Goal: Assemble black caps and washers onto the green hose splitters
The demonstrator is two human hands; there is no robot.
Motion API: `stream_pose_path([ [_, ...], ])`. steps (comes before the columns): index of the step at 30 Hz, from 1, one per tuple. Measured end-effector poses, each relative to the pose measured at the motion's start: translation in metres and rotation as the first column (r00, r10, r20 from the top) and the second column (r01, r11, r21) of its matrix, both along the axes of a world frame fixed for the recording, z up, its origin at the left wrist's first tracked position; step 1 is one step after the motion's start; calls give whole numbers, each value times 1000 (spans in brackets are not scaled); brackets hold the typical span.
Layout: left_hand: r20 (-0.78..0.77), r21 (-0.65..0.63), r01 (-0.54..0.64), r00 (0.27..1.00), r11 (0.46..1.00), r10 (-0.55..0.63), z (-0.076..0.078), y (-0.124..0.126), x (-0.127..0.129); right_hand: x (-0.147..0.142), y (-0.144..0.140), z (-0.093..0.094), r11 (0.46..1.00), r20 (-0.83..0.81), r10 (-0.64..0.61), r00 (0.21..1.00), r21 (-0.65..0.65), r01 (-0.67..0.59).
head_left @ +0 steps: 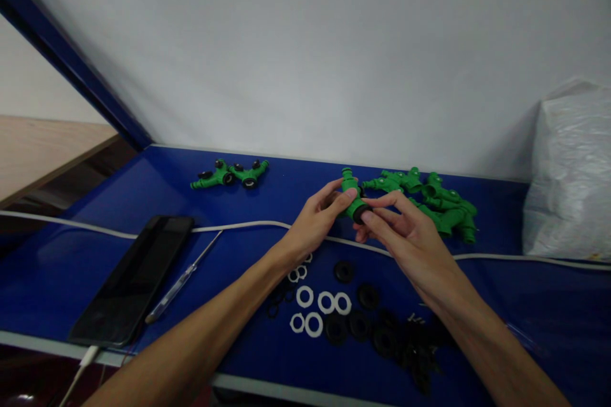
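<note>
Both hands on one green plastic hose fitting (354,201) above the blue tabletop (143,191).
Our left hand (315,219) grips its body; our right hand (405,232) pinches its black-ringed end.

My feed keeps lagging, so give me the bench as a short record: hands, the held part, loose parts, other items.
left hand: fingers grip the green fitting from its left side
right hand: fingertips at the fitting's black end
green pile: unheld fittings, behind the right hand
pair apart: two green fittings at back left
white rings: loose, below the hands
black rings: loose, beside the white ones
phone: front left, screen dark
screwdriver: right of the phone
white cable: runs across the blue bench
</note>
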State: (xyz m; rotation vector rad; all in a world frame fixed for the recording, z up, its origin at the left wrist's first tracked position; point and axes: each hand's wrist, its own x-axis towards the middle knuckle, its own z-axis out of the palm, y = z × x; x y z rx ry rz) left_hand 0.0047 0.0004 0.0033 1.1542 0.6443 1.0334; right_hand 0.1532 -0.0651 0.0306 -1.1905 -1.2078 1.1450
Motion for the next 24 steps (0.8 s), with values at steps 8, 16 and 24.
stream_pose_path([
  [8,55,-116,-27,998,993,33,0,0,0,-7,0,3,1000,-2,-2,1000,-25,2],
  [16,147,-119,-22,988,993,39,3,0,-1,-5,0,2,998,-112,4,994,-60,-11],
  [24,214,-154,-12,976,988,45,4,1,-2,-5,2,1,995,-229,-24,973,-96,2],
])
